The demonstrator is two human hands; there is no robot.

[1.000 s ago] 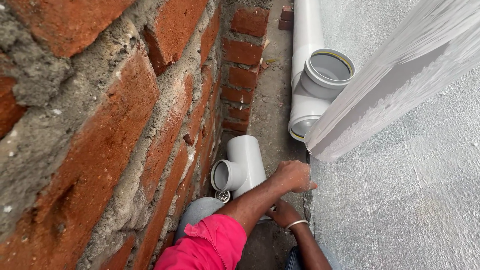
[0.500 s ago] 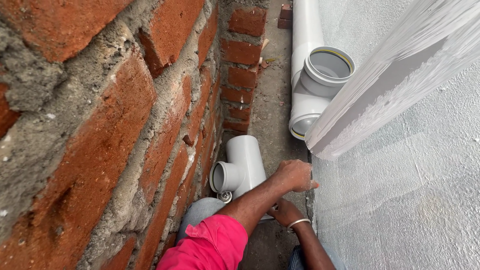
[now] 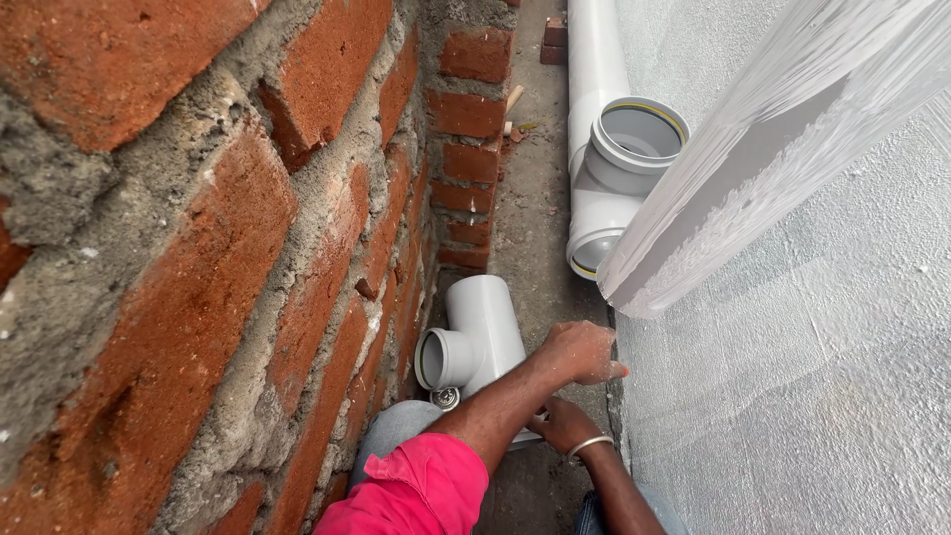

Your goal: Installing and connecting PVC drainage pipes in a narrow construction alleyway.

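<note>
brick wall [image 3: 297, 248], hands [image 3: 580, 352] gripping white pipe tee [image 3: 480, 337]

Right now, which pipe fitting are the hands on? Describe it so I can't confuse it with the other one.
Follow the brick wall down to the narrow concrete gap at its foot. The near tee lies there against the bricks, with the left hand beside it and the right hand at its near end. Unlike the far tee, it joins no long pipe.
</note>
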